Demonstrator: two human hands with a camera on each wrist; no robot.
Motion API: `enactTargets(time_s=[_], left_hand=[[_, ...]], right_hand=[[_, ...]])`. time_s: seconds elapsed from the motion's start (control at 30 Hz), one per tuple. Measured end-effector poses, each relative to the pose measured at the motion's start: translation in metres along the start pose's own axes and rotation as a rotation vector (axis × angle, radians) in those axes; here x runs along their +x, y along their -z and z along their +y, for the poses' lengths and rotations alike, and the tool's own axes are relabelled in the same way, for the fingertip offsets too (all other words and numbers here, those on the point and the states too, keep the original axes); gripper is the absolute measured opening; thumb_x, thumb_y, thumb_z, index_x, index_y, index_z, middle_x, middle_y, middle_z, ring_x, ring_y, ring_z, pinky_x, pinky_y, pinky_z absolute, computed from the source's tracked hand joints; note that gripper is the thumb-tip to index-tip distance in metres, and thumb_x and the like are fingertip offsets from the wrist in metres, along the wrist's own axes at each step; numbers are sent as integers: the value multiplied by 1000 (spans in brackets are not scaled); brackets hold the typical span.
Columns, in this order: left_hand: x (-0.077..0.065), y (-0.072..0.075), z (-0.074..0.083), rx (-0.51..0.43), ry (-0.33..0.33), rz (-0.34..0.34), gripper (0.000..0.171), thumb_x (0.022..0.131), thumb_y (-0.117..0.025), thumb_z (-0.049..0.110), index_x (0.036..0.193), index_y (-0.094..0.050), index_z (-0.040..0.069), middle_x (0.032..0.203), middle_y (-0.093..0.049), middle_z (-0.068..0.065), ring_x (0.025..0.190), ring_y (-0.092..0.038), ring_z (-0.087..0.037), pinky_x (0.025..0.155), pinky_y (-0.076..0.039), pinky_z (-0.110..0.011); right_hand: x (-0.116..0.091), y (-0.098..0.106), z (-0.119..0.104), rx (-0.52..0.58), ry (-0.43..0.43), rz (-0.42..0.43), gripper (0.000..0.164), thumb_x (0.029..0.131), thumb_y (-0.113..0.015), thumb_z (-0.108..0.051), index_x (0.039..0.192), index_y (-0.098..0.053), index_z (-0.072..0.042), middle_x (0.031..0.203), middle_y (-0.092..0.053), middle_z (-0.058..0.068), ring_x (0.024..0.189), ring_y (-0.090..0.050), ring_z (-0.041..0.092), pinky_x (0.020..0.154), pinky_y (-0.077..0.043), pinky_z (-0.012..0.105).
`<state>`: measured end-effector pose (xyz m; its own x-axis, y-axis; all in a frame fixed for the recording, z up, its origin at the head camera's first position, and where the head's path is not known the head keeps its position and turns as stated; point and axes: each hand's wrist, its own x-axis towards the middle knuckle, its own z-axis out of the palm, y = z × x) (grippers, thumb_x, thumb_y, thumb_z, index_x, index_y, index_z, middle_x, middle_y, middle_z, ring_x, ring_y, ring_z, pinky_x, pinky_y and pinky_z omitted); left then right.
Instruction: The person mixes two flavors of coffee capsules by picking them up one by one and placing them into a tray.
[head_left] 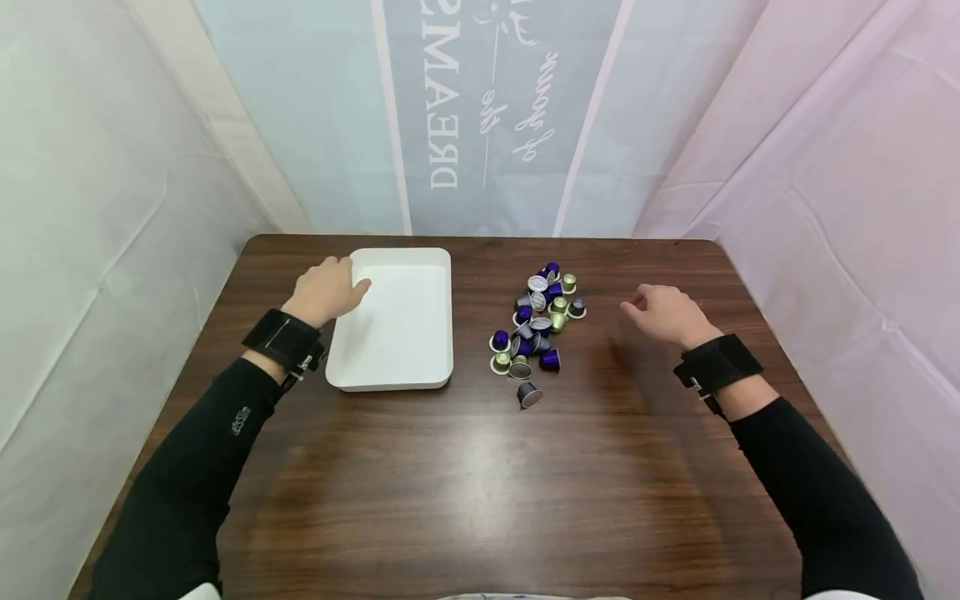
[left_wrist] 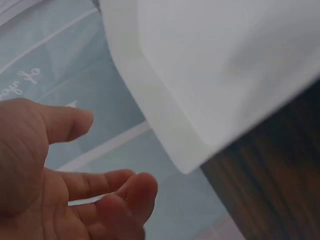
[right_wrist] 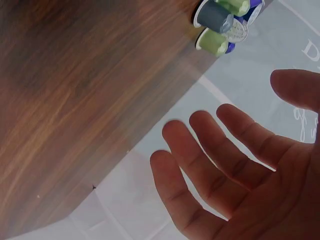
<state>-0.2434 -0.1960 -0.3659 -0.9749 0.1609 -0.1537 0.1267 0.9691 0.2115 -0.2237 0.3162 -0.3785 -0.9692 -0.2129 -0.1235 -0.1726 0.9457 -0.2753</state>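
My left hand (head_left: 324,292) is over the upper left edge of a white rectangular tray (head_left: 390,325), its thumb extended above the inside. In the left wrist view the fingers of that hand (left_wrist: 75,170) are loosely bent and hold nothing, apart from the tray's corner. To the right of the tray lies a loose pile of coffee capsules (head_left: 558,305) in blue, green and grey. A grey capsule (head_left: 528,395) lies on its side at the pile's near end. My right hand (head_left: 667,315) hovers right of the pile, fingers spread and relaxed with nothing held.
The brown wooden table (head_left: 480,492) extends in front of the tray and capsules. A pale blue printed cloth (head_left: 495,125) hangs behind its far edge. White cloth walls (head_left: 112,208) stand to the left and right.
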Motion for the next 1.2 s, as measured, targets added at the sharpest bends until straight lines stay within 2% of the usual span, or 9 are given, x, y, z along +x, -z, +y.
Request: enactTargets(time_s=[0.13,0.23,0.4,0.5,0.63,0.77,0.87,0.97,1.2], left_hand=[[-6,-9,-13,-44,70,7,64,97,-41,35,133,-30,-18,108,-53,-37,88,-58,-48,67,-50,-52],[-10,-15,-20,-77,101,-7,68,97,-40,37,131,-29,-21,96,-56,-36,78,-60,-46,59,-49,-48],[-12,-24,-31,-157,119,-94,75,98,-39,41,134,-22,-23,93,-57,-33,64,-64,-33,52,-49,-37],[-11,-31,-38,-213,112,-158,72,98,-39,41,133,-27,-21,88,-57,-28,56,-63,-25,49,-48,-32],[-9,-41,-43,-268,90,-213,68,99,-38,39,135,-29,-18,108,-54,-33,60,-64,-22,56,-51,-33],[-7,-54,-44,-310,79,-241,65,100,-38,37,139,-29,-14,127,-45,-36,74,-66,-26,62,-53,-34],[-6,-61,-47,-336,66,-243,59,100,-37,34,139,-33,-10,126,-49,-33,88,-65,-31,66,-53,-35],[-5,-66,-49,-362,44,-233,54,100,-37,27,139,-32,-10,124,-51,-32,95,-63,-34,70,-53,-37],[-7,-69,-45,-409,4,-214,46,100,-33,18,137,-35,-9,120,-54,-30,93,-63,-32,67,-54,-36]], right_hand=[[-4,-5,-4,17,26,-6,46,97,-47,-37,113,-57,5,103,-63,23,87,-62,36,73,-48,51],[-5,-9,-6,21,27,-6,45,97,-47,-36,113,-58,4,103,-63,22,87,-62,34,74,-48,50],[-6,-18,-10,35,55,-27,42,98,-48,-34,114,-58,3,101,-64,20,86,-62,31,73,-48,47],[-4,-26,-13,53,86,-53,36,98,-48,-30,112,-58,1,98,-64,17,82,-62,28,71,-48,45],[-4,-37,-17,75,115,-79,30,97,-49,-26,110,-60,-1,96,-65,14,79,-62,23,70,-49,42],[-7,-45,-25,101,131,-93,29,97,-50,-24,110,-60,0,94,-65,12,74,-61,19,67,-49,39],[-8,-50,-33,115,142,-93,28,97,-51,-25,108,-61,-1,91,-65,10,71,-60,16,65,-49,37],[-7,-53,-42,121,170,-93,27,96,-53,-25,107,-61,-2,89,-65,8,71,-60,16,66,-49,38],[-7,-60,-60,142,190,-107,28,94,-56,-27,109,-60,-3,92,-66,8,75,-61,17,69,-50,39]])
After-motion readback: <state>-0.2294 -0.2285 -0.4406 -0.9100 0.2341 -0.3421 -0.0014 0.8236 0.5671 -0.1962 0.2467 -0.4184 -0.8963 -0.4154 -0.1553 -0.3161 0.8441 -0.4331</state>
